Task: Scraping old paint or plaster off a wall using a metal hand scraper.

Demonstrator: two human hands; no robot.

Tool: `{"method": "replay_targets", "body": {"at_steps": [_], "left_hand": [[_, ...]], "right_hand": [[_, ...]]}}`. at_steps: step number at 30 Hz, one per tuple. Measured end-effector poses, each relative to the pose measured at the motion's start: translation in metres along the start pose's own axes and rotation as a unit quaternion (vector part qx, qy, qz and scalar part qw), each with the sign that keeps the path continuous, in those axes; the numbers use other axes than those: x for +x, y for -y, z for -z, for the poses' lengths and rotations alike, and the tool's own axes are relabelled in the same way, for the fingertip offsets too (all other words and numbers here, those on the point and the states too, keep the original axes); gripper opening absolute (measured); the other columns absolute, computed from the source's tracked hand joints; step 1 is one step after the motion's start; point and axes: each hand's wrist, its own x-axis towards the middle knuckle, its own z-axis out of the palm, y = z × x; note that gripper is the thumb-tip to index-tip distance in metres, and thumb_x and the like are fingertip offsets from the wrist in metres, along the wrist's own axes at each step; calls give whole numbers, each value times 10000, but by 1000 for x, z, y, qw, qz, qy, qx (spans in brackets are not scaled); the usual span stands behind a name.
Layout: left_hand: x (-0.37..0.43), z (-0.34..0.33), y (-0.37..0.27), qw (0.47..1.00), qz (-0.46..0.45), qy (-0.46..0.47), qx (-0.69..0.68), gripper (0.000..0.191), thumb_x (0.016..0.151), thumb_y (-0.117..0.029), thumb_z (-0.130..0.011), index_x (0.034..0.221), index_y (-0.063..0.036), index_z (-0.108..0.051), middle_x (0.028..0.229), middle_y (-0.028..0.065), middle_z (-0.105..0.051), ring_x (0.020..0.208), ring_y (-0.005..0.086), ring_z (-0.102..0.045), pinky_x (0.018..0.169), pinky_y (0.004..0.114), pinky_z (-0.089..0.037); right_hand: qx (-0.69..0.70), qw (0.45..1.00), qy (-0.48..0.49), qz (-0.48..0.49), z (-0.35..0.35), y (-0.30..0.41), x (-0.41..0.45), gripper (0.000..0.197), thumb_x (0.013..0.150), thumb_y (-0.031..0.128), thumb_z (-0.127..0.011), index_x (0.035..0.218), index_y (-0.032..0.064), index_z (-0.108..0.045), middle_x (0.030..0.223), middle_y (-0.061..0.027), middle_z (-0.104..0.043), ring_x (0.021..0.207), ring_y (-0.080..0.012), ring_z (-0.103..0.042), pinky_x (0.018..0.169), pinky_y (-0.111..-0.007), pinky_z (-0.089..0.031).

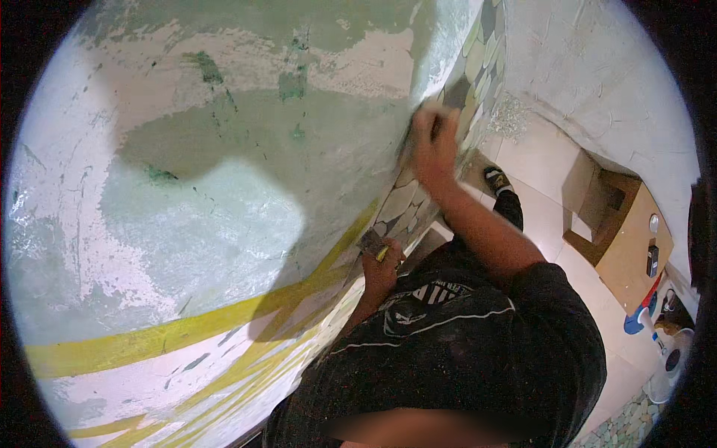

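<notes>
A painted wall (224,123) in patchy green, white and pinkish beige fills the left, crossed by yellow stripes; stone-patterned cladding (404,201) runs along its edge. My left hand (382,266) grips a scraper or putty knife (372,243) with a flat grey blade and some yellow on it, close to the wall beside the cladding. Higher up, my right hand (436,137) is against the wall near the cladding's border, blurred, its fingers bent. Whether it holds something dark cannot be made out.
An open cardboard box (633,241) stands on the tiled floor (552,162) at the right, with a small black item (652,261) on it. Light debris (508,117) lies by the wall's foot. A clear plastic container (669,364) is at the lower right.
</notes>
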Motion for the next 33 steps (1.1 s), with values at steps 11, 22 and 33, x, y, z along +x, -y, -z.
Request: {"method": "replay_targets", "body": {"at_steps": [11,22,33], "left_hand": [[-2,-1,-7,999,6,-20,-42,116,901,-138,-560,825,-51,-553,707,65,-582,594,159,-553,510,296,-419],[-2,2,-2,999,5,-19,-50,110,875,-160,-600,831,-59,-590,694,47,-592,554,112,-520,501,282,-430],[8,-2,-1,999,19,-3,-46,161,869,-172,-608,787,-37,-574,666,48,-589,572,124,-535,496,288,-406]], "right_hand": [[-136,974,142,115,7,13,-46,381,868,284,-592,1065,-27,-494,838,-124,-517,794,-219,-528,772,-343,-434],[167,980,-83,-76,39,-3,40,387,882,239,-597,1154,23,-426,916,-63,-548,767,-121,-509,642,-269,-435],[166,983,-1,-84,42,16,26,560,846,201,-648,1264,49,-308,969,-93,-514,765,-139,-533,558,-255,-453]]}}
